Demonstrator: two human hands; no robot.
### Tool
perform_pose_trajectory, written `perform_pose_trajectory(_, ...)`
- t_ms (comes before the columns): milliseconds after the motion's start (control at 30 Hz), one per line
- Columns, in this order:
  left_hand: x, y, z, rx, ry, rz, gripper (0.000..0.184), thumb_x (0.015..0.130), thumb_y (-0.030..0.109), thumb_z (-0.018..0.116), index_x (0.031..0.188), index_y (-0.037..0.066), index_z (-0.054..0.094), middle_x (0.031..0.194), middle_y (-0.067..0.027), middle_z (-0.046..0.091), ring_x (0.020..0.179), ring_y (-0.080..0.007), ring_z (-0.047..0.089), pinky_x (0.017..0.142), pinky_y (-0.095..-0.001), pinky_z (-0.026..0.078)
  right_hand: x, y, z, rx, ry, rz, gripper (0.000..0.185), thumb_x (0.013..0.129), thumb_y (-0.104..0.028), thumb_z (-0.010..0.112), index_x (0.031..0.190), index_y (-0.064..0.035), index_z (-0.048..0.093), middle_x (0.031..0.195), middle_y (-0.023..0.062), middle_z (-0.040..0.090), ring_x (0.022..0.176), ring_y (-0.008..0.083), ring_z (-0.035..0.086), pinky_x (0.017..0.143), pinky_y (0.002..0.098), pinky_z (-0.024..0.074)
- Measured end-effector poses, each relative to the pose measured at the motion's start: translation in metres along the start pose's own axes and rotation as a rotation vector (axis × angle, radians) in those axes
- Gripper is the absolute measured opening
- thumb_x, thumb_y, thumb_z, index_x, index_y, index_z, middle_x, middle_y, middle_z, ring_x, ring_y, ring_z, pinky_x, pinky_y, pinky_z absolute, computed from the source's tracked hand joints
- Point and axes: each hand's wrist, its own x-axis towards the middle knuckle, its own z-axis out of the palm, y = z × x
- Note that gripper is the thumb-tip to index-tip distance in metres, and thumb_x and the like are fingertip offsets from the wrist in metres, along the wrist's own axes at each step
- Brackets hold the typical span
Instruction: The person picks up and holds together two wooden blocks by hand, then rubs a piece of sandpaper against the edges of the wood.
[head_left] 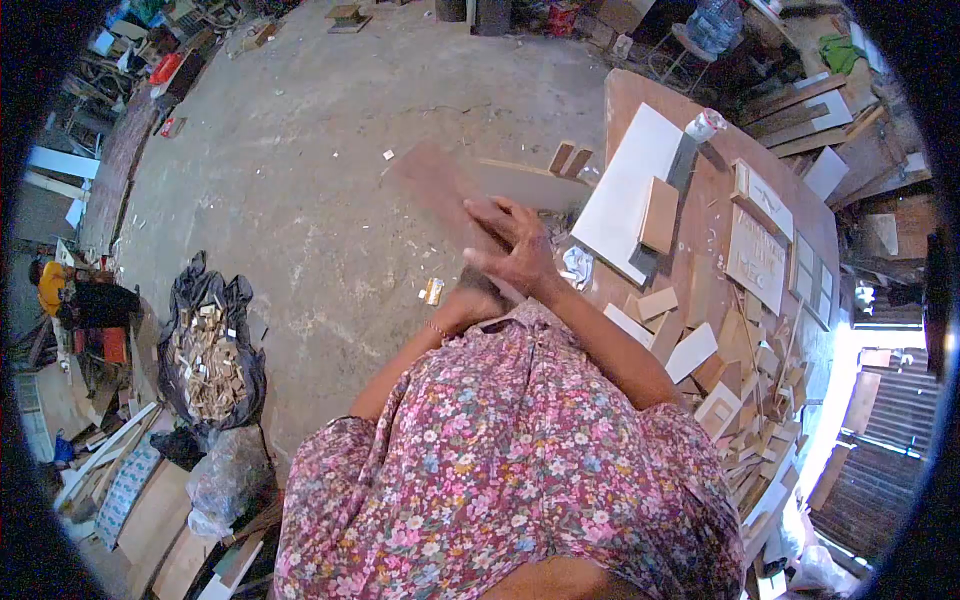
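Observation:
A brown flat board [432, 185], its far end smeared by motion, extends forward from in front of my chest. My left hand [472, 298] is closed around the board's near end; its fingers are mostly hidden. My right hand [522, 250] lies across the board from the right, fingers stretched out and slightly apart, touching its upper face. Whether something thin lies under the right palm cannot be seen. Both forearms come from under a floral shirt [510, 430].
To the right stands a wooden table [625, 95] bearing a white panel [625, 190], a wood block [658, 215], a white cup [705, 125] and many offcuts [715, 355]. On the left, a black bag [180, 300] holds wood scraps. A small orange-and-white packet [433, 291] lies on the concrete floor [330, 230].

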Motion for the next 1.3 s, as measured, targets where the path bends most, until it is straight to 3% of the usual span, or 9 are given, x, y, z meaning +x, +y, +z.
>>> perform_pose_trajectory(100,0.006,0.023,-0.018,-0.228,-0.115,-0.336,0.043,0.062,0.024,0.067,0.095,-0.003,0.057,0.092,-0.0216,0.059,0.086,-0.0373,0.057,0.079,-0.0400,0.045,0.003,0.025,0.004,0.051,-0.074,0.139,0.054,0.069,-0.034,0.070,0.117,-0.0135,0.057,0.108,0.0144,0.056,0.102,0.0290,0.054,0.090,0.0383,0.0412)
perform_pose_trajectory(233,0.010,0.021,-0.021,-0.028,-0.093,-0.292,0.041,0.063,0.022,0.065,0.093,-0.004,0.056,0.091,-0.0223,0.061,0.088,-0.0344,0.058,0.077,-0.0401,0.045,0.010,0.037,0.005,0.129,-0.033,0.319,0.053,0.069,-0.034,0.069,0.117,-0.0133,0.057,0.110,0.0135,0.056,0.103,0.0296,0.053,0.091,0.0388,0.0402)
perform_pose_trajectory(333,0.016,0.037,-0.032,-0.159,-0.282,-0.508,0.041,0.061,0.021,0.065,0.093,-0.003,0.056,0.087,-0.0220,0.060,0.086,-0.0363,0.058,0.077,-0.0412,0.045,0.004,0.021,0.008,0.093,-0.038,0.141,0.054,0.069,-0.035,0.069,0.116,-0.0119,0.058,0.111,0.0130,0.057,0.105,0.0293,0.052,0.093,0.0390,0.0386)
perform_pose_trajectory(433,0.006,-0.001,-0.003,-0.123,-0.133,-0.232,0.042,0.060,0.020,0.065,0.095,-0.002,0.056,0.087,-0.0221,0.060,0.086,-0.0371,0.057,0.077,-0.0410,0.045,-0.004,0.018,0.016,0.043,-0.001,0.111,0.058,0.064,-0.045,0.071,0.116,-0.0217,0.058,0.105,0.0162,0.056,0.098,0.0323,0.051,0.087,0.0414,0.0398)
perform_pose_trajectory(667,0.012,0.018,-0.020,-0.057,-0.110,-0.271,0.039,0.061,0.020,0.063,0.093,-0.001,0.056,0.090,-0.0227,0.060,0.086,-0.0361,0.058,0.076,-0.0405,0.045,0.011,0.041,0.009,-0.014,-0.030,0.299,0.054,0.068,-0.037,0.069,0.115,-0.0131,0.058,0.111,0.0138,0.058,0.108,0.0290,0.050,0.095,0.0381,0.0371)
perform_pose_trajectory(733,0.013,0.031,-0.024,-0.242,-0.167,-0.467,0.040,0.059,0.019,0.063,0.092,-0.001,0.054,0.090,-0.0225,0.058,0.085,-0.0377,0.056,0.075,-0.0418,0.044,0.001,0.026,0.016,0.131,-0.044,0.210,0.055,0.068,-0.038,0.069,0.116,-0.0155,0.058,0.109,0.0154,0.058,0.107,0.0293,0.051,0.094,0.0377,0.0380)
perform_pose_trajectory(867,0.013,0.030,-0.028,-0.152,-0.298,-0.431,0.037,0.059,0.018,0.063,0.088,-0.001,0.054,0.088,-0.0222,0.058,0.083,-0.0379,0.055,0.074,-0.0418,0.044,0.002,0.035,0.014,-0.015,-0.078,0.193,0.058,0.068,-0.039,0.069,0.118,-0.0116,0.057,0.109,0.0162,0.058,0.100,0.0291,0.054,0.090,0.0367,0.0409)
perform_pose_trajectory(933,0.010,0.023,-0.019,0.055,-0.042,-0.163,0.031,0.059,0.018,0.063,0.083,-0.001,0.056,0.083,-0.0216,0.059,0.079,-0.0368,0.057,0.072,-0.0410,0.045,0.012,0.050,0.008,0.040,-0.041,0.249,0.058,0.068,-0.039,0.069,0.117,-0.0101,0.057,0.110,0.0163,0.058,0.099,0.0289,0.055,0.090,0.0365,0.0410)
perform_pose_trajectory(1300,0.008,0.015,-0.015,-0.106,-0.076,-0.288,0.042,0.058,0.019,0.064,0.092,-0.003,0.055,0.084,-0.0218,0.060,0.078,-0.0374,0.057,0.072,-0.0421,0.045,0.009,0.043,0.010,0.086,-0.085,0.226,0.053,0.069,-0.034,0.070,0.115,-0.0090,0.059,0.110,0.0125,0.059,0.104,0.0262,0.054,0.094,0.0348,0.0380)
